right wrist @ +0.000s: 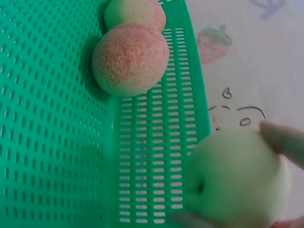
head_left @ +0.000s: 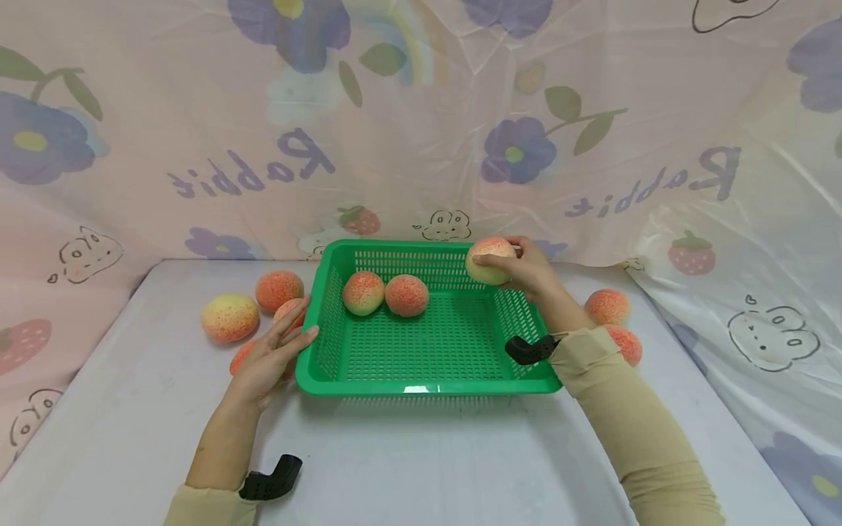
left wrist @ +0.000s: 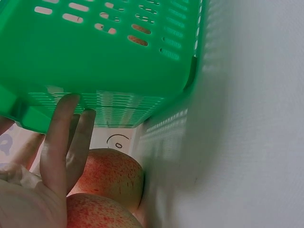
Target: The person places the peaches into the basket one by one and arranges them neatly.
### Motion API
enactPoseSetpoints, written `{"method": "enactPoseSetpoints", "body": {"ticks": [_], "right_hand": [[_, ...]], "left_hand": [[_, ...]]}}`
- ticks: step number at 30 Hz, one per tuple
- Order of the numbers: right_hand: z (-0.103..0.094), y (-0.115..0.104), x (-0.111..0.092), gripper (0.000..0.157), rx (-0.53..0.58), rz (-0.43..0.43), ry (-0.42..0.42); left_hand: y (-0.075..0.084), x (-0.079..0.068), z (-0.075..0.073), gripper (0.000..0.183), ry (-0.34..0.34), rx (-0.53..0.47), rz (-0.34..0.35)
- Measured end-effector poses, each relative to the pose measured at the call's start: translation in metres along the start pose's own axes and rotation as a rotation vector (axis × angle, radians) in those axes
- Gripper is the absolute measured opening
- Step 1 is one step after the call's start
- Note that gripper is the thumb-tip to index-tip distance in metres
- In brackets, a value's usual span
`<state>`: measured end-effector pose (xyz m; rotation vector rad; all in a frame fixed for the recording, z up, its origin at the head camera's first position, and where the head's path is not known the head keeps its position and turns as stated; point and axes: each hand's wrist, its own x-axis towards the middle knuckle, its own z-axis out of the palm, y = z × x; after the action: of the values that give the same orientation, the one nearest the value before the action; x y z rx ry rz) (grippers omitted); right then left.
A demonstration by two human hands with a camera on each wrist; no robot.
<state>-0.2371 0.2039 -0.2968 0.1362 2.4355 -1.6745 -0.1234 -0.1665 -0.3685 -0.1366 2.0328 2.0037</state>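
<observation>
A green plastic basket (head_left: 421, 387) with slotted walls stands mid-table. Two peaches lie inside against its back left: a yellow-red peach (head_left: 364, 294) and a redder peach (head_left: 406, 296). Over the back right corner my right hand (head_left: 526, 270) grips another peach (head_left: 488, 261) between thumb and fingers; in the right wrist view its pale underside (right wrist: 237, 180) faces the camera. My left hand (head_left: 270, 361) is at the basket's left side, fingers extended with the fingertips right at the wall, as the left wrist view shows.
Left of the basket lie several peaches, among them a yellow peach (head_left: 230, 318) and a red peach (head_left: 279, 291). Two more, an upper peach (head_left: 608, 307) and a lower peach (head_left: 626, 345), sit on the right. A printed cloth (head_left: 408, 146) hangs behind the white table (head_left: 421, 460).
</observation>
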Motion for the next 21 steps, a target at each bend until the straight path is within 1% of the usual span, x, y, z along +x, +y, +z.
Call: {"method": "enactPoseSetpoints", "body": {"ticks": [4,9,13,21], "right_hand": [[0.012,0.002,0.007,0.077,-0.047,0.025,-0.039],[0.026,0.004,0.011,0.08,-0.118,0.049,-0.06],[0.036,0.006,0.015,0.08,-0.128,0.059,-0.08],[0.053,0.015,0.025,0.08,-0.186,0.099,-0.058]], "left_hand": [[0.0,0.0,0.0,0.065,0.002,-0.007,0.0],[0.0,0.0,-0.001,0.066,-0.001,-0.016,0.007],[0.0,0.0,-0.001,0.066,0.007,-0.022,0.007],[0.0,0.001,0.0,0.066,0.01,-0.011,-0.001]]}}
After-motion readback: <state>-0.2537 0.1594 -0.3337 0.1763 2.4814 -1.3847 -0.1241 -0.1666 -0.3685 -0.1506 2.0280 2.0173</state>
